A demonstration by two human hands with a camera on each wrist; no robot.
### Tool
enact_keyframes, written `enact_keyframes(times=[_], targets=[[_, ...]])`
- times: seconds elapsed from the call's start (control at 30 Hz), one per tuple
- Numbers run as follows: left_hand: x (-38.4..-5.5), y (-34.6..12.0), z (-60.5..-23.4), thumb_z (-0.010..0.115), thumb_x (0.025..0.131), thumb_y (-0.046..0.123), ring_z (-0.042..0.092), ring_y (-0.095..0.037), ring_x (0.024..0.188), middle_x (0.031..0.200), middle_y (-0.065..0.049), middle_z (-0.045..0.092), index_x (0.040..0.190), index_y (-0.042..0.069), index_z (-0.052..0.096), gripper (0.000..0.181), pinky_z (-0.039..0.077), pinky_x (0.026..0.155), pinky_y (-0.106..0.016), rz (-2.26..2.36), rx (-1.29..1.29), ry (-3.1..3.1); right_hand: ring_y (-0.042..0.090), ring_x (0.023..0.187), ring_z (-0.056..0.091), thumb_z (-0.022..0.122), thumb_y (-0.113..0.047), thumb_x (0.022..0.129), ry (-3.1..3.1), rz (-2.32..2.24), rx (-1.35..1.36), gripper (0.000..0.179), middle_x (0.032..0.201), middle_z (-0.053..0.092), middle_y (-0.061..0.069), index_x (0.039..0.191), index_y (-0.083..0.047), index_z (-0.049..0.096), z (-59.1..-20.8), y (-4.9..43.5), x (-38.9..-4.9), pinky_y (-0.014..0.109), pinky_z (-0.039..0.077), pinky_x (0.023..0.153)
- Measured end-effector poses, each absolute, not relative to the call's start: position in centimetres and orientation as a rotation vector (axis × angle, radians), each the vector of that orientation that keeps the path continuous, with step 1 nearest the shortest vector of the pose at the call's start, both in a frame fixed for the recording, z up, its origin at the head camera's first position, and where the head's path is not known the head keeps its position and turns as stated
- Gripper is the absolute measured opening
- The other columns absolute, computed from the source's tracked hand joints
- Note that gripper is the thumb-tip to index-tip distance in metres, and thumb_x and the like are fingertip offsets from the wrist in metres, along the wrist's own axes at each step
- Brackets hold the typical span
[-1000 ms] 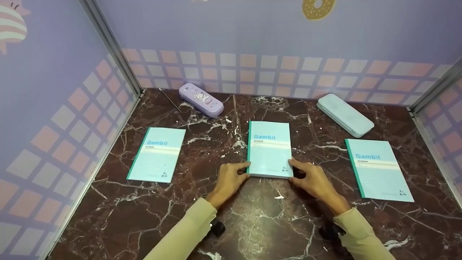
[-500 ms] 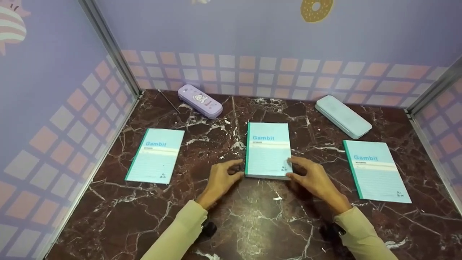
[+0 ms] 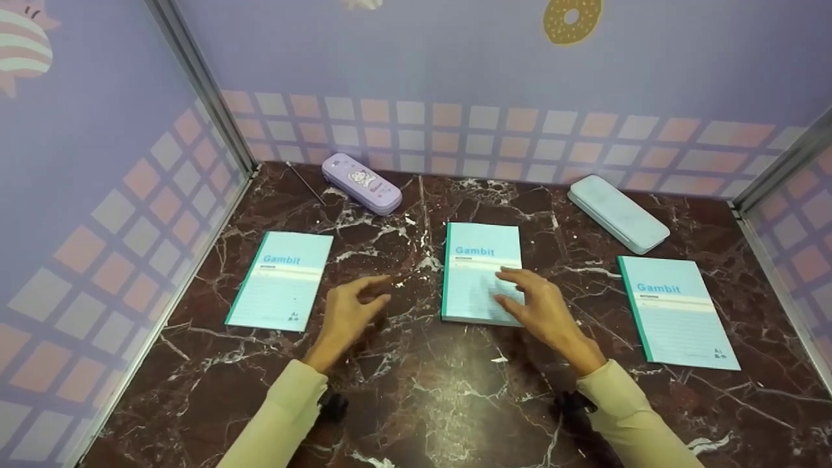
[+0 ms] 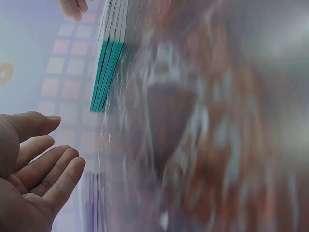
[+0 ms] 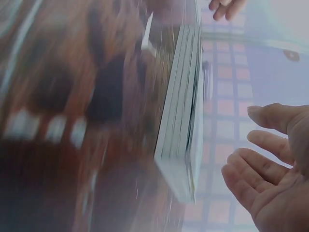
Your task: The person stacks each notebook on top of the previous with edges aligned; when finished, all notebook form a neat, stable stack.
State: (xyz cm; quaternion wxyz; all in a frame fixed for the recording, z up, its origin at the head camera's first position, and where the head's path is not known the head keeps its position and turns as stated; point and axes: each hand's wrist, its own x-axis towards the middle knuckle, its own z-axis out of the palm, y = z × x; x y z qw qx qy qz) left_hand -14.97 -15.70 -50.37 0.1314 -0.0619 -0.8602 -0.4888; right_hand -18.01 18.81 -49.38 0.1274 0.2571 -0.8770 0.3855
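Note:
A stack of pale blue notebooks (image 3: 478, 286) with green spines lies in the middle of the marble table. In the left wrist view the spines of the stack (image 4: 108, 63) show as several layers. My left hand (image 3: 348, 315) is raised between this stack and the single notebook (image 3: 283, 283) on the left, fingers relaxed and holding nothing. My right hand (image 3: 546, 309) hovers over the lower right part of the stack, its fingers loosely spread. In the right wrist view the page edges of the stack (image 5: 181, 92) stand beside that hand, apart from its fingers.
Another notebook (image 3: 679, 312) lies at the right. A purple pencil case (image 3: 362, 184) with a cartoon print and a thin dark pen-like stick (image 3: 305, 183) lie at the back left. At the back right rests a pale blue pencil case (image 3: 617, 213). Patterned panels (image 3: 448, 127) enclose the table.
Both hands have let go of the stack's sides. The left hand has moved left, away from it; the right has lifted and moved slightly inward over the stack. The notebooks stay put.

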Motion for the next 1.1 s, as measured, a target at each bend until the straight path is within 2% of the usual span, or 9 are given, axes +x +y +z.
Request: enact_keyframes(times=[0.13,0.27,0.4,0.57,0.83,1.1], targets=[[-14.7,-17.8,-50.0,0.086,0.088,0.001,0.079,-0.032,0.091,0.113,-0.018,0.078,0.119,0.000,0.079,0.032,0.065,0.080,-0.039,-1.359,-0.125,-2.506,0.041,0.112,0.070,0.084,-0.002,0.091,-2.521,1.265,0.854,0.043,0.130,0.071,0.021,0.132,0.005,0.070,-49.6,16.6,-18.0,0.053,0.061,0.093],[-14.2,-20.0,-49.6,0.086,0.088,0.000,0.078,-0.034,0.089,0.111,-0.020,0.078,0.118,-0.001,0.079,0.031,0.065,0.079,-0.043,-1.292,-0.104,-2.490,0.043,0.114,0.069,0.083,-0.001,0.091,-2.503,1.381,0.952,0.048,0.131,0.070,0.022,0.136,0.006,0.067,-49.7,14.4,-17.8,0.053,0.060,0.096],[-13.8,-21.9,-49.4,0.085,0.088,-0.001,0.077,-0.040,0.095,0.111,-0.021,0.077,0.117,-0.002,0.079,0.029,0.065,0.078,-0.046,-1.269,-0.081,-2.466,0.043,0.117,0.068,0.082,-0.002,0.092,-2.531,1.443,1.010,0.051,0.133,0.068,0.023,0.139,0.006,0.064,-49.8,12.2,-17.6,0.052,0.059,0.099],[-13.8,-23.9,-49.4,0.085,0.091,0.003,0.075,-0.041,0.102,0.117,-0.023,0.076,0.122,-0.003,0.077,0.033,0.064,0.083,-0.046,-1.292,0.004,-2.496,0.043,0.121,0.066,0.081,-0.005,0.093,-2.607,1.502,1.033,0.054,0.140,0.065,0.023,0.143,0.005,0.061,-50.1,9.6,-17.5,0.051,0.057,0.102],[-13.5,-26.7,-49.5,0.082,0.094,0.007,0.072,-0.044,0.111,0.130,-0.024,0.071,0.132,-0.003,0.072,0.041,0.061,0.092,-0.053,-1.282,0.157,-2.537,0.035,0.126,0.065,0.081,-0.013,0.095,-2.806,1.503,0.992,0.059,0.144,0.063,0.016,0.149,-0.003,0.059,-50.3,5.5,-17.0,0.046,0.053,0.108],[-13.2,-28.7,-49.2,0.080,0.096,0.011,0.071,-0.048,0.110,0.132,-0.028,0.068,0.136,-0.001,0.070,0.043,0.061,0.091,-0.058,-1.215,0.242,-2.569,0.033,0.128,0.064,0.081,-0.017,0.096,-2.835,1.526,1.008,0.059,0.147,0.061,0.016,0.149,-0.005,0.059,-50.6,2.4,-17.2,0.042,0.052,0.109]])
